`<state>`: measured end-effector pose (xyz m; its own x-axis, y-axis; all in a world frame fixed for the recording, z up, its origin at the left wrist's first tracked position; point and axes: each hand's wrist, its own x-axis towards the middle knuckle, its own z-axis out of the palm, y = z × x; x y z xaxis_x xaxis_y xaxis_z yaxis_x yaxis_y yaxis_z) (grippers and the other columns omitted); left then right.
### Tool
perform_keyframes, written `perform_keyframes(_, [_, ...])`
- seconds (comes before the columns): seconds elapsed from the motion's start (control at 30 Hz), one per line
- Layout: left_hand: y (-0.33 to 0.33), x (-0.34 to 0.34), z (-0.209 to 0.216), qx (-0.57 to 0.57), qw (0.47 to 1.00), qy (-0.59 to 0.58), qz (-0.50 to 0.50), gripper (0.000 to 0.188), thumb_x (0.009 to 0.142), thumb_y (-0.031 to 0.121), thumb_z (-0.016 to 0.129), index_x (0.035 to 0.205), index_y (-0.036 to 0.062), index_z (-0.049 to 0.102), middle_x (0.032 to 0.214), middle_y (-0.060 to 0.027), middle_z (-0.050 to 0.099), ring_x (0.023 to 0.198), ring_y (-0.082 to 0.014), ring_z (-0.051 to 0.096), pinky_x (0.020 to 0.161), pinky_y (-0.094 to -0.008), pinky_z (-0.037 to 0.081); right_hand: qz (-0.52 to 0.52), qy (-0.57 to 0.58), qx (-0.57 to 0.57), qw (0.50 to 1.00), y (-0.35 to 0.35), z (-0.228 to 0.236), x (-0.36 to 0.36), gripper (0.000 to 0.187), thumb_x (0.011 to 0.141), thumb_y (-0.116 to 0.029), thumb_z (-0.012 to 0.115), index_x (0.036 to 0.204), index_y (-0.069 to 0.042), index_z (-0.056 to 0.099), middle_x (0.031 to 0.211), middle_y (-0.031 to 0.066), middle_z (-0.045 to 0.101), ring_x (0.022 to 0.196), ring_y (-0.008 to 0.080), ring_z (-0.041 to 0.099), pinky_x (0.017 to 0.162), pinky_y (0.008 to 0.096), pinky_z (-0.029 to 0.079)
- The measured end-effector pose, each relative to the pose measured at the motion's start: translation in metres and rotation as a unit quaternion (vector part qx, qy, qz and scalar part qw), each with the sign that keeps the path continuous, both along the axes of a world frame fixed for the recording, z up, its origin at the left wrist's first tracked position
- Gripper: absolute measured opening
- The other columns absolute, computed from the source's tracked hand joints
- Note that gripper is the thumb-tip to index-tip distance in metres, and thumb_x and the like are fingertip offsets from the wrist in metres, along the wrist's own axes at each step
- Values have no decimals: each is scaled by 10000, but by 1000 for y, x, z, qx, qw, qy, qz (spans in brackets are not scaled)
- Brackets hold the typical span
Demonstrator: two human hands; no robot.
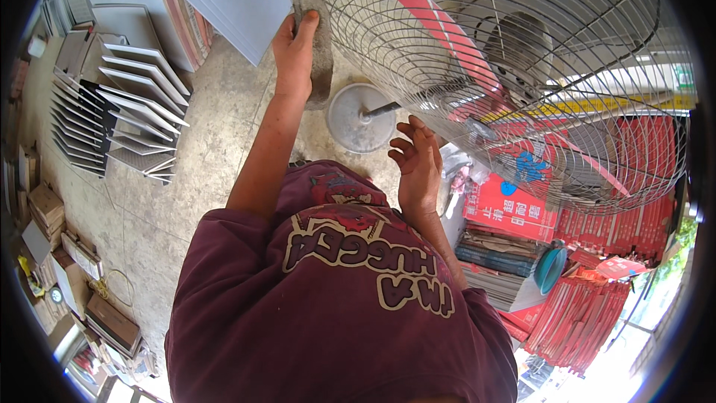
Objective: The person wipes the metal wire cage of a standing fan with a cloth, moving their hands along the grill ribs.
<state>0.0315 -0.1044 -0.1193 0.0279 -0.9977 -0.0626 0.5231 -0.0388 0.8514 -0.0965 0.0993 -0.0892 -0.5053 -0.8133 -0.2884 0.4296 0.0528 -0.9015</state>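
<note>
Evidently a wiping step: the left hand (294,48) is clamped on a grey cloth (319,37), pressing it against the outer wires of the fan cage (507,67) at the cage's left edge. The right hand (418,168) hangs below the cage with its fingers spread apart, holding nothing; whether the fingertips touch the wires cannot be told. One fan shows, tilted, with red blades (440,26) visible behind the wires and one round grey base (356,118) on the floor (216,142) just under the cage, between the two hands. The next move, judged from this pose, calls for drawing the cloth along the wires while the free hand steadies or turns the cage. Count: one cloth, one cage, one base, two hands. Left of the fan, one rack of grey tiles (127,104) stands on the floor; right of it lie stacks of red packets (589,254), too many to count.
</note>
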Motion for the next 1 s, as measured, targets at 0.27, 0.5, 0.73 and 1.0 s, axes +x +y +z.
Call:
perform_keyframes(0.27, [32,-25,-17,-60,995,-66,-49,255,854,262,633,866,11,590,715,33,508,666,-38,421,573,-224,355,2,2,0,1000,-2,0,0,315,945,-222,455,1202,-46,498,1047,70,586,815,126,555,727,266,451])
perform_keyframes(0.5, [42,-25,-18,-20,981,-114,-156,267,843,274,638,892,13,603,726,43,511,662,-40,420,578,-231,339,5,3,2,1000,-2,1,1,317,946,-227,455,1202,-45,498,1045,69,586,817,124,555,730,265,451])
perform_keyframes(0.73, [25,7,6,-24,991,-99,-90,266,814,248,663,939,14,638,792,17,569,722,-61,486,639,-205,379,7,-5,2,1000,-3,0,1,315,942,-229,463,1198,-49,498,1039,69,587,819,130,557,737,269,448])
perform_keyframes(1.0, [-7,37,30,-13,1000,9,-5,203,837,203,639,939,29,617,813,-5,627,687,-70,562,623,-217,441,5,4,-3,1000,-1,1,0,319,941,-231,463,1198,-45,500,1044,73,589,819,133,558,733,272,452])
